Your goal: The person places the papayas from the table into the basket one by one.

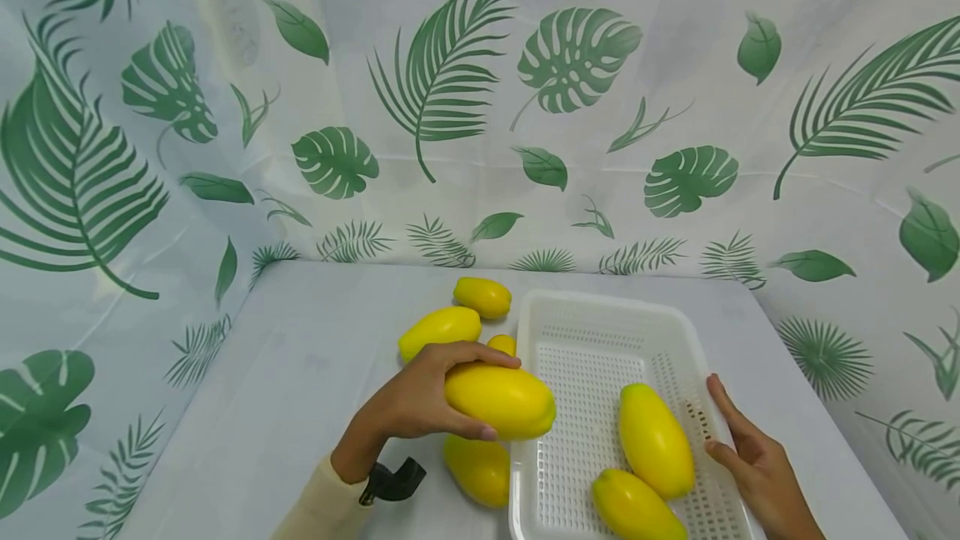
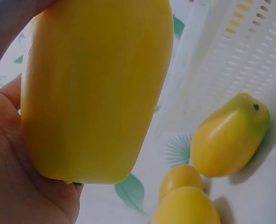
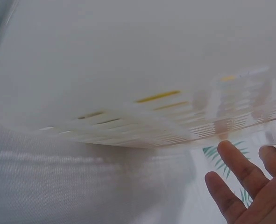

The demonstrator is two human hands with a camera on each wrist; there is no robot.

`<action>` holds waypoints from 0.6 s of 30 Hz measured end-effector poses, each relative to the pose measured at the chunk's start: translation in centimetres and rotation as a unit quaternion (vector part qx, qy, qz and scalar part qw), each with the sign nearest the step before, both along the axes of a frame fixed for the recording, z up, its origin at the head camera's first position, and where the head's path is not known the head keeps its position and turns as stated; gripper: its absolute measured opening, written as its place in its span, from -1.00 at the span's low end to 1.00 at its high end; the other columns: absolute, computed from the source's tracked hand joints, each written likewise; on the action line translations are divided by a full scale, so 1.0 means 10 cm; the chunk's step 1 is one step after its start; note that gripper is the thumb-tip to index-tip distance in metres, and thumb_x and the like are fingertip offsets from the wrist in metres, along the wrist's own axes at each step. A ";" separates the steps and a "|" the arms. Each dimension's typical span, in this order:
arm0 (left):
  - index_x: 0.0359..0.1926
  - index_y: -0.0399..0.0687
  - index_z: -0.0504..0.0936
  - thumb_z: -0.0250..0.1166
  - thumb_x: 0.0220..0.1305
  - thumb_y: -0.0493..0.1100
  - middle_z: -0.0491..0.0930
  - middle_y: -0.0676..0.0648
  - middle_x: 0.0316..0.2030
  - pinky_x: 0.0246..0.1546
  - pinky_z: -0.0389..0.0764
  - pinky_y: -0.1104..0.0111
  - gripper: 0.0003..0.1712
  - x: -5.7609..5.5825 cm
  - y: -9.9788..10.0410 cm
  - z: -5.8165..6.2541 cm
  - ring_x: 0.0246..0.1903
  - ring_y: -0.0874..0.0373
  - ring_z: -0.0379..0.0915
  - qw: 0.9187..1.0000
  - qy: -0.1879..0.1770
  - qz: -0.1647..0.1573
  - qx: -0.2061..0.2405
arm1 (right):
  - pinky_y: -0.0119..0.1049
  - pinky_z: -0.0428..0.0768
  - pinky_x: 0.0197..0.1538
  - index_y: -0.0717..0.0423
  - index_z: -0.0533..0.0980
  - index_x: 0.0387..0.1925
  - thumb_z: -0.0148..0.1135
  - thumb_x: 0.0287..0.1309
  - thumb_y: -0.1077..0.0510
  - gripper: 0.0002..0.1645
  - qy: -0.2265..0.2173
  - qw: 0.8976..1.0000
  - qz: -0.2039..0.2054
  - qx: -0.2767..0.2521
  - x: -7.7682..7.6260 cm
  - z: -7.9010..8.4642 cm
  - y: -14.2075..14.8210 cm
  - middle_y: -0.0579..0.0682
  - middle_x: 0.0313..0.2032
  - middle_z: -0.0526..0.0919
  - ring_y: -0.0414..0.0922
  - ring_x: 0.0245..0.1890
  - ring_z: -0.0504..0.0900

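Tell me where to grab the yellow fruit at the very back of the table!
I'd hold the back fruit round its middle, coming from above and gripping front to back. It looks longer from left to right, so that's its narrower way. The white basket sits near its right end, and other fruits crowd its front.

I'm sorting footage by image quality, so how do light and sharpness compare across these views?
Head: bright, fairly even light, crisp leaf print on the backdrop, glossy highlights on the held fruit; left wrist: dimmer, the held fruit's face shaded, a fruit farther off casting a soft gray shadow; right wrist: hazy and low in contrast, the basket a washed-out pale expanse.
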State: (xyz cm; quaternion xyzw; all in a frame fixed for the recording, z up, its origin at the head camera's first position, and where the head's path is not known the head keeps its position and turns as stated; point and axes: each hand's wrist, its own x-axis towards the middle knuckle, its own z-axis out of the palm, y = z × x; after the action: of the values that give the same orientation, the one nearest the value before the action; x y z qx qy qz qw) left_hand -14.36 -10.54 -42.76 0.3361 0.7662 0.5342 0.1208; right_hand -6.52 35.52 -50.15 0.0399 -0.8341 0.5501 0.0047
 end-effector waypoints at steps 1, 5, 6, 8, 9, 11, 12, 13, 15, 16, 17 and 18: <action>0.34 0.43 0.61 0.69 0.04 0.08 0.64 0.35 0.26 0.41 0.50 0.16 -0.20 0.00 0.01 0.00 0.29 0.24 0.50 1.000 0.002 -0.003 0.000 | -0.85 0.39 0.14 -0.06 -0.01 0.70 0.12 0.55 0.31 -0.12 0.002 1.000 0.000 0.002 0.00 0.00 0.00 -0.30 0.70 -0.14 -0.81 0.39 0.12; 0.34 0.41 0.61 0.69 0.04 0.08 0.65 0.32 0.26 0.37 0.55 0.20 -0.19 0.00 0.06 0.01 0.25 0.24 0.53 1.000 0.011 -0.012 0.001 | -0.84 0.38 0.15 -0.04 0.00 0.70 0.12 0.54 0.33 -0.12 0.004 1.000 0.003 -0.010 0.00 0.01 -0.01 -0.28 0.70 -0.14 -0.81 0.40 0.13; 0.35 0.41 0.61 0.68 0.04 0.09 0.65 0.31 0.26 0.35 0.56 0.21 -0.19 0.00 0.07 0.01 0.23 0.24 0.54 1.000 0.013 -0.013 0.001 | -0.84 0.38 0.16 -0.04 0.00 0.70 0.12 0.54 0.33 -0.11 0.005 1.000 0.004 -0.012 0.00 0.01 -0.01 -0.28 0.71 -0.14 -0.80 0.40 0.13; 0.35 0.43 0.61 0.68 0.04 0.10 0.65 0.31 0.26 0.32 0.57 0.22 -0.19 0.00 0.09 0.01 0.22 0.25 0.55 1.000 0.015 -0.017 0.000 | -0.84 0.38 0.16 -0.03 0.00 0.70 0.12 0.54 0.34 -0.11 0.006 1.000 0.004 -0.014 0.00 0.02 -0.01 -0.29 0.70 -0.13 -0.80 0.40 0.13; 0.35 0.43 0.61 0.68 0.04 0.11 0.65 0.31 0.26 0.32 0.58 0.22 -0.19 0.00 0.11 0.01 0.22 0.26 0.55 1.000 0.017 -0.018 -0.001 | -0.84 0.38 0.16 -0.03 0.00 0.70 0.12 0.54 0.34 -0.11 0.006 1.000 0.004 -0.014 0.00 0.02 -0.01 -0.29 0.70 -0.13 -0.80 0.40 0.13; 0.34 0.45 0.61 0.68 0.03 0.12 0.65 0.32 0.26 0.31 0.58 0.24 -0.19 0.00 0.14 0.01 0.21 0.27 0.55 1.000 0.019 -0.022 -0.001 | -0.84 0.37 0.16 -0.03 0.00 0.70 0.12 0.54 0.33 -0.11 0.007 1.000 0.003 -0.010 0.00 0.01 -0.01 -0.31 0.70 -0.13 -0.80 0.40 0.13; 0.34 0.45 0.61 0.67 0.03 0.12 0.65 0.32 0.26 0.30 0.58 0.24 -0.20 -0.01 0.16 0.01 0.21 0.27 0.55 0.999 0.021 -0.024 -0.001 | -0.85 0.37 0.16 -0.03 0.00 0.70 0.12 0.54 0.33 -0.12 0.008 1.000 0.002 -0.006 0.00 0.01 -0.01 -0.31 0.70 -0.13 -0.80 0.40 0.12; 0.34 0.46 0.61 0.68 0.02 0.12 0.65 0.32 0.26 0.30 0.58 0.25 -0.19 -0.01 0.17 0.01 0.21 0.28 0.55 0.999 0.023 -0.025 -0.001 | -0.85 0.37 0.16 -0.03 0.00 0.70 0.12 0.54 0.34 -0.12 0.008 1.000 0.002 -0.006 0.00 0.01 -0.01 -0.32 0.70 -0.12 -0.80 0.40 0.12; 0.34 0.45 0.62 0.67 0.03 0.12 0.65 0.32 0.26 0.29 0.59 0.26 -0.20 -0.01 0.21 0.00 0.20 0.29 0.55 0.999 0.029 -0.028 -0.001 | -0.85 0.36 0.16 -0.03 0.00 0.70 0.12 0.54 0.33 -0.12 0.010 1.000 0.002 0.001 0.00 0.01 -0.01 -0.30 0.70 -0.12 -0.79 0.41 0.12; 0.34 0.44 0.62 0.67 0.03 0.12 0.65 0.32 0.26 0.28 0.59 0.27 -0.20 -0.02 0.22 0.00 0.19 0.30 0.55 0.999 0.031 -0.031 0.000 | -0.85 0.36 0.16 -0.04 0.00 0.70 0.13 0.54 0.33 -0.11 0.011 1.000 0.002 0.004 0.00 0.01 -0.01 -0.29 0.70 -0.12 -0.79 0.42 0.12; 0.34 0.43 0.62 0.67 0.03 0.12 0.65 0.32 0.26 0.28 0.59 0.27 -0.20 -0.02 0.24 0.00 0.19 0.31 0.55 0.999 0.034 -0.033 0.000 | -0.85 0.36 0.16 -0.04 0.00 0.70 0.13 0.54 0.33 -0.11 0.012 1.000 0.001 0.009 0.00 0.01 -0.01 -0.28 0.71 -0.12 -0.79 0.42 0.12; 0.35 0.42 0.62 0.66 0.04 0.12 0.65 0.31 0.27 0.27 0.60 0.27 -0.20 -0.02 0.25 0.00 0.18 0.31 0.56 0.999 0.037 -0.036 0.001 | -0.84 0.36 0.17 -0.04 0.00 0.71 0.13 0.54 0.33 -0.11 0.011 1.000 0.001 0.010 0.00 0.02 -0.01 -0.28 0.71 -0.12 -0.79 0.42 0.11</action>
State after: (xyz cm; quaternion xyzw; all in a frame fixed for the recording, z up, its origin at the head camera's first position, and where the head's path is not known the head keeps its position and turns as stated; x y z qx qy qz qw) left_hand -14.53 -8.00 -42.74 0.3829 0.7572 0.5175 0.1109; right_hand -6.49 35.45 -50.00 0.0474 -0.8395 0.5411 0.0131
